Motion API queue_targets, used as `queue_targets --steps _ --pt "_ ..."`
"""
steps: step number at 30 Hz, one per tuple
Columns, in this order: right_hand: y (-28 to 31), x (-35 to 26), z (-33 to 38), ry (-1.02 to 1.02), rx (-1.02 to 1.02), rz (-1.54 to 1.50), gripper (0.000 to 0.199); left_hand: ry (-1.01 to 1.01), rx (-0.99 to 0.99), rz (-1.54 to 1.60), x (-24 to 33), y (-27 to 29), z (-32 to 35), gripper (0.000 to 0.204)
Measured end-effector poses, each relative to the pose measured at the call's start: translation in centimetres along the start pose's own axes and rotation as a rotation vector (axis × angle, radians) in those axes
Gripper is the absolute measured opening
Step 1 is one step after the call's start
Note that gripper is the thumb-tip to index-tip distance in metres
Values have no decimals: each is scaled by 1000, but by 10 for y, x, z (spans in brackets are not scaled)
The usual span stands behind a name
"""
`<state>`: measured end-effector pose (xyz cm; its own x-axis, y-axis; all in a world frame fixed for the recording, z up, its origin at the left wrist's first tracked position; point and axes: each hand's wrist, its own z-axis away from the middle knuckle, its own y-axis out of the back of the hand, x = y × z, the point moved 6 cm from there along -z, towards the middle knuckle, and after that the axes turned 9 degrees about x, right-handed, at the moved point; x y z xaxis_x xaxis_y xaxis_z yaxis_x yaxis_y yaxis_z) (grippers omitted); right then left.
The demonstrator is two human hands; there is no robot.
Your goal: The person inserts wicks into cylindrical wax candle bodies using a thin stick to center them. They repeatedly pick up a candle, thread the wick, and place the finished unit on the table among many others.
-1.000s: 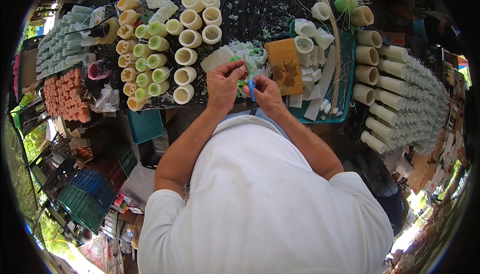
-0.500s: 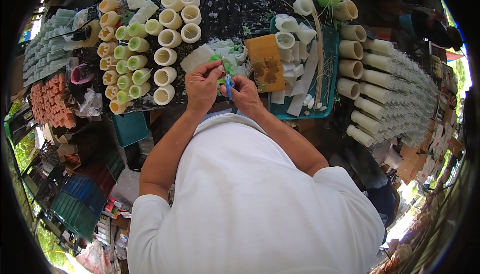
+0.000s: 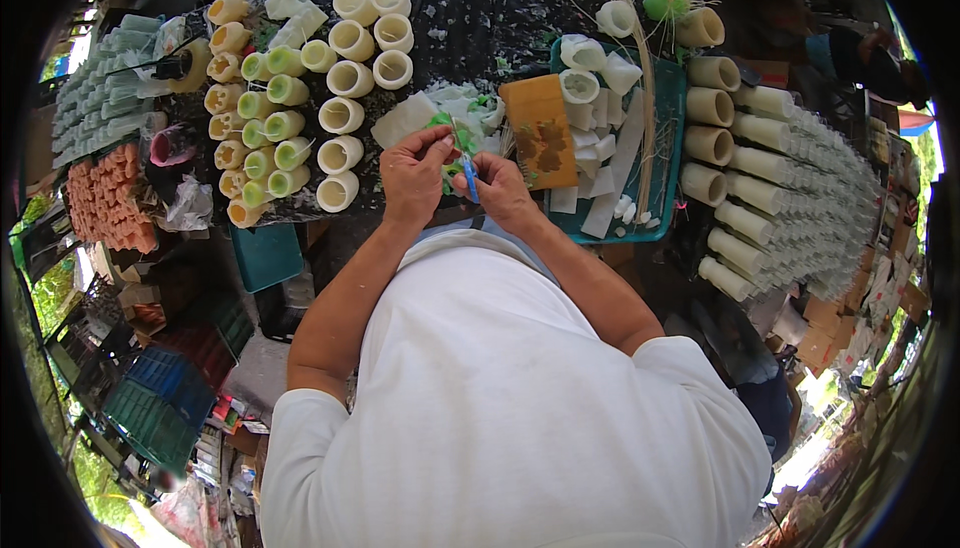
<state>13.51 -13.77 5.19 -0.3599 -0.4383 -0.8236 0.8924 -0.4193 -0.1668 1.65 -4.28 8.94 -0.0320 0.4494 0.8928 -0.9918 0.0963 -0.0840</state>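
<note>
My right hand (image 3: 507,191) grips a pair of scissors (image 3: 470,178) by the blue handles, with the blades pointing away from me. Just left of it, my left hand (image 3: 412,176) is closed in a pinch beside the blades; what its fingertips hold is too small to make out. Both hands are over the table's near edge. Beyond them lies a heap of white and green wax scraps (image 3: 478,111), with a pale flat slab (image 3: 406,122) at its left. An amber wax slab (image 3: 524,106) with a brown leaf pattern rests right of the heap, overlapping a teal tray.
Rows of hollow cream candles (image 3: 340,156) and green-centred candles (image 3: 285,124) stand at left. The teal tray (image 3: 660,163) holds white wax pieces and long wicks. Stacked pale candles (image 3: 760,191) fill the right; pinkish wax pieces (image 3: 108,198) lie far left. Another person (image 3: 870,63) is at upper right.
The whole view has shifted slightly, so the table and hands appear a little further right. My hands keep nearly the same pose around the scissors.
</note>
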Motion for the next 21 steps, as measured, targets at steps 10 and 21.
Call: queue_targets --steps 10,21 --pt "53 0 -62 388 244 1211 31 64 -61 23 -19 9 -13 22" --pt "22 -56 -58 773 74 1410 32 506 -149 395 -38 18 -24 17"
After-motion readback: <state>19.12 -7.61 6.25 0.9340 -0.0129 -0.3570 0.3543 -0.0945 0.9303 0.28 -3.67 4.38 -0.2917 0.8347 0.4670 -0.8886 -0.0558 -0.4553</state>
